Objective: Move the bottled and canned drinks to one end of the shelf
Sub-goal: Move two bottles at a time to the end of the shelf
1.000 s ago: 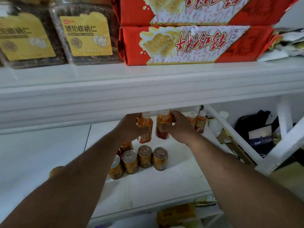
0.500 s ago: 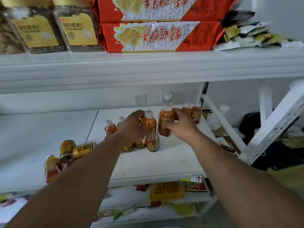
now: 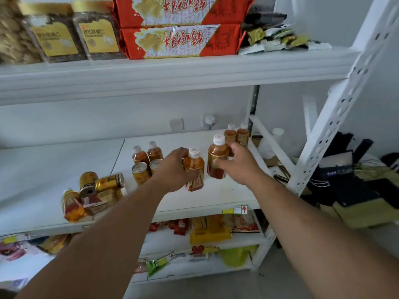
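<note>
My left hand (image 3: pixel 172 169) grips an orange tea bottle (image 3: pixel 195 169) with a white cap, held above the white middle shelf (image 3: pixel 205 197). My right hand (image 3: pixel 238 162) grips a second tea bottle (image 3: pixel 217 156) just to its right. Two more bottles (image 3: pixel 236 134) stand at the shelf's far right end. Behind my left hand stand two bottles (image 3: pixel 146 153) and gold cans (image 3: pixel 141 172). Further left lie a tipped gold can (image 3: pixel 110 182), an upright can (image 3: pixel 87 179) and a leaning bottle (image 3: pixel 71 206).
The upper shelf (image 3: pixel 172 70) carries red biscuit packs (image 3: pixel 181 41) and clear nut jars (image 3: pixel 77 37). Snack packets (image 3: pixel 209 229) fill the lower shelves. A white perforated upright (image 3: pixel 336 108) and diagonal brace bound the right end; dark bags lie beyond it.
The view has pulled back and down, showing more of the shelves. Both hands still hold their bottles, lifted slightly and shifted right, with the right bottle nearer the two end bottles.
</note>
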